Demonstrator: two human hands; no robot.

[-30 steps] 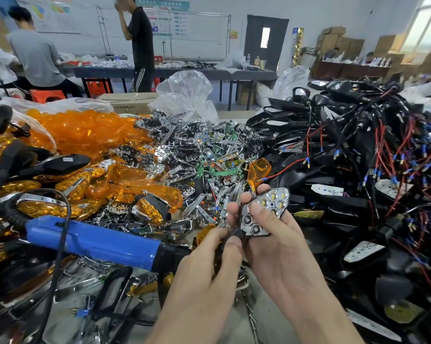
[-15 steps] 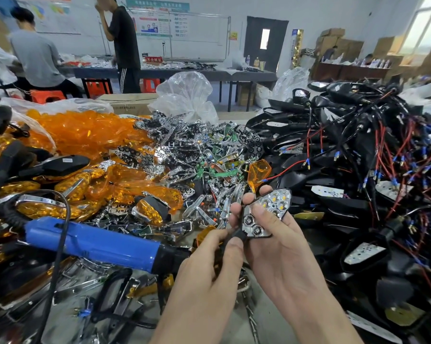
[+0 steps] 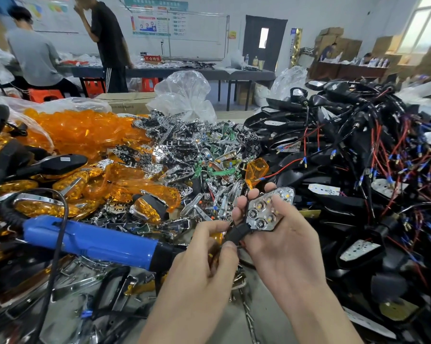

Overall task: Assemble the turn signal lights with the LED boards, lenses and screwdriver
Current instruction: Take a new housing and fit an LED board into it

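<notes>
A crumpled clear plastic bag [image 3: 184,95] rises behind the far edge of the bench [image 3: 266,316], just beside a cardboard box [image 3: 125,101] on its left. A thin metal chain [image 3: 249,320] lies near the bench's near edge. Farther back, a person in black [image 3: 108,40] stands and a person in grey [image 3: 33,55] sits on an orange stool [image 3: 44,94] at a long dark table [image 3: 209,73].

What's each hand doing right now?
Left hand: pinches the black stem of the turn signal light.
Right hand: holds the turn signal light.
</notes>
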